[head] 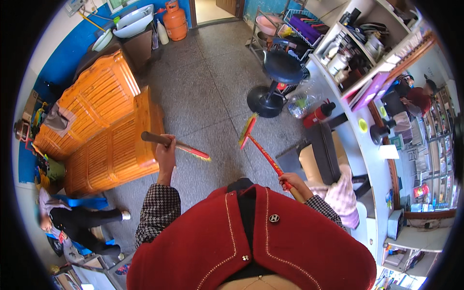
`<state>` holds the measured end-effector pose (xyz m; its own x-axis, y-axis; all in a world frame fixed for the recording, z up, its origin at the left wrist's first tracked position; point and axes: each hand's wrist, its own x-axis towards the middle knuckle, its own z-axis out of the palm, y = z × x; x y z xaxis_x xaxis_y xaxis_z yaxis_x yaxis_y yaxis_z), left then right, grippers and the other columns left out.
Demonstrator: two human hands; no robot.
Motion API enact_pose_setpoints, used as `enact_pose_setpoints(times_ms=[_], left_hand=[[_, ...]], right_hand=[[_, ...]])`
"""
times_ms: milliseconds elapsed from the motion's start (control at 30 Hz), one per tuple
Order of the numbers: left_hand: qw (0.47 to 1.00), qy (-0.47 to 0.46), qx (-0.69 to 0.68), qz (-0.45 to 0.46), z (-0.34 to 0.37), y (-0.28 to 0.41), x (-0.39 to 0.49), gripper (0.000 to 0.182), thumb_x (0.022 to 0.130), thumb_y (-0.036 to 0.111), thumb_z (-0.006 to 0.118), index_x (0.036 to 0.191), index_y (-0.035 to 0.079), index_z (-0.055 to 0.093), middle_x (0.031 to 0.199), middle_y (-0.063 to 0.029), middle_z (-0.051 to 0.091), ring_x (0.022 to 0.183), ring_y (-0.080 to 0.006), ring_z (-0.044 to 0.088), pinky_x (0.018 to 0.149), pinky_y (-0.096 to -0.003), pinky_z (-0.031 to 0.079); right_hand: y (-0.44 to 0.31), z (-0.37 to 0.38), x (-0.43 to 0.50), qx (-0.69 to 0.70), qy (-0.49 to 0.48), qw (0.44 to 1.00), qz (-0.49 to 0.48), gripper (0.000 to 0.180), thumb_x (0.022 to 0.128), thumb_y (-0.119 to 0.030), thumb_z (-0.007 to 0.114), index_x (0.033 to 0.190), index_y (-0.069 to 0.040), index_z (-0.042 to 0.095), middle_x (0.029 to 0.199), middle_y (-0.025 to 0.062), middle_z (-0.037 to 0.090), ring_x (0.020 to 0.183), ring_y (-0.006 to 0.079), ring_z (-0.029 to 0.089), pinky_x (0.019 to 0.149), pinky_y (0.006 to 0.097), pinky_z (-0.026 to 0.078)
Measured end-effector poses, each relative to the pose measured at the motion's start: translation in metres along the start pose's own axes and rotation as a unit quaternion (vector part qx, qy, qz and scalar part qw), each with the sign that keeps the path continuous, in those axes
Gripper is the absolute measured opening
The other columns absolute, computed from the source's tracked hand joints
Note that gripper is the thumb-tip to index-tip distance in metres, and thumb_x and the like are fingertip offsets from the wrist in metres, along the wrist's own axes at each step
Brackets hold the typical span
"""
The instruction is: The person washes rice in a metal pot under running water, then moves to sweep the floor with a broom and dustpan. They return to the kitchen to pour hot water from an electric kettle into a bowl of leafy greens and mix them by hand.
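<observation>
My left hand (166,156) is closed around the brown handle of a brush (154,138), whose rounded end points left. Its narrow red head (195,152) with yellow-green bristles shows to the right of the hand, above the floor. Held in my right hand (295,185) is a second long-handled brush (266,156), with a red handle bearing writing and a pale wooden lower part. Its red head with yellow-green bristles (248,130) is farther forward. The two brush heads are apart. Whether either set of bristles touches the floor is hard to tell.
A slatted wooden bench (108,156) stands close on the left, with a seated person (79,224) behind it. To the right are a black round stool (282,69), a fire extinguisher (319,114), a chair (322,156) and a white counter (357,141). An orange gas cylinder (175,21) stands ahead.
</observation>
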<state>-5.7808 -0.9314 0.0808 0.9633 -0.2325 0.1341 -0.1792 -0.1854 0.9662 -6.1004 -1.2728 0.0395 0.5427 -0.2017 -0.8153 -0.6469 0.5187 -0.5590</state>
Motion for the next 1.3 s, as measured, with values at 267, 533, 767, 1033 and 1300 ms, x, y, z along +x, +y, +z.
enact_pose_setpoints(times_ms=[267, 533, 767, 1033, 1300], left_hand=[[0.999, 0.027, 0.03, 0.026, 0.073, -0.014, 0.208, 0.007, 0.083, 0.0, 0.055, 0.086, 0.004, 0.051, 0.085, -0.004, 0.056, 0.078, -0.0104, 0.051, 0.074, -0.0235, 0.042], [0.997, 0.062, -0.038, 0.0, 0.105, -0.016, 0.388, 0.008, 0.083, -0.003, 0.054, 0.086, 0.004, 0.05, 0.09, -0.0041, 0.056, 0.081, -0.0095, 0.05, 0.075, -0.022, 0.042], [0.998, 0.015, -0.037, 0.046, 0.143, -0.057, 0.573, 0.008, 0.082, -0.003, 0.054, 0.085, 0.004, 0.051, 0.09, -0.004, 0.056, 0.081, -0.0099, 0.051, 0.075, -0.0225, 0.042], [0.999, -0.038, 0.025, 0.008, 0.193, -0.067, 0.805, 0.008, 0.081, 0.002, 0.056, 0.089, 0.005, 0.055, 0.086, -0.0009, 0.057, 0.077, -0.0083, 0.051, 0.069, -0.0236, 0.042], [0.993, -0.086, 0.059, 0.051, 0.278, -0.074, 0.996, 0.008, 0.081, 0.004, 0.058, 0.089, 0.004, 0.057, 0.083, -0.0011, 0.058, 0.074, -0.0079, 0.051, 0.067, -0.0233, 0.042]], right_hand=[[-0.188, 0.01, 0.149, -0.049, -0.007, 0.998, 0.035, 0.014, 0.078, -0.013, 0.056, 0.071, 0.0, 0.055, 0.057, 0.0067, 0.054, 0.039, 0.014, 0.049, 0.035, 0.0294, 0.041], [-0.386, 0.031, 0.275, -0.092, -0.042, 0.993, 0.06, 0.016, 0.078, -0.016, 0.056, 0.07, -0.002, 0.055, 0.056, 0.0042, 0.054, 0.04, 0.0111, 0.05, 0.036, 0.0266, 0.043], [-0.526, 0.079, 0.388, -0.045, -0.019, 0.997, 0.063, 0.012, 0.08, -0.01, 0.055, 0.071, -0.002, 0.053, 0.06, 0.0067, 0.056, 0.04, 0.0112, 0.05, 0.036, 0.0276, 0.043], [-0.704, 0.133, 0.464, 0.089, -0.042, 0.995, 0.015, 0.011, 0.079, -0.009, 0.055, 0.073, -0.001, 0.053, 0.07, 0.0117, 0.059, 0.044, 0.0121, 0.053, 0.039, 0.0254, 0.044], [-0.813, 0.122, 0.572, -0.036, 0.002, 0.999, -0.012, 0.011, 0.076, -0.003, 0.054, 0.086, -0.001, 0.054, 0.067, 0.0088, 0.059, 0.043, 0.012, 0.053, 0.038, 0.0253, 0.044]])
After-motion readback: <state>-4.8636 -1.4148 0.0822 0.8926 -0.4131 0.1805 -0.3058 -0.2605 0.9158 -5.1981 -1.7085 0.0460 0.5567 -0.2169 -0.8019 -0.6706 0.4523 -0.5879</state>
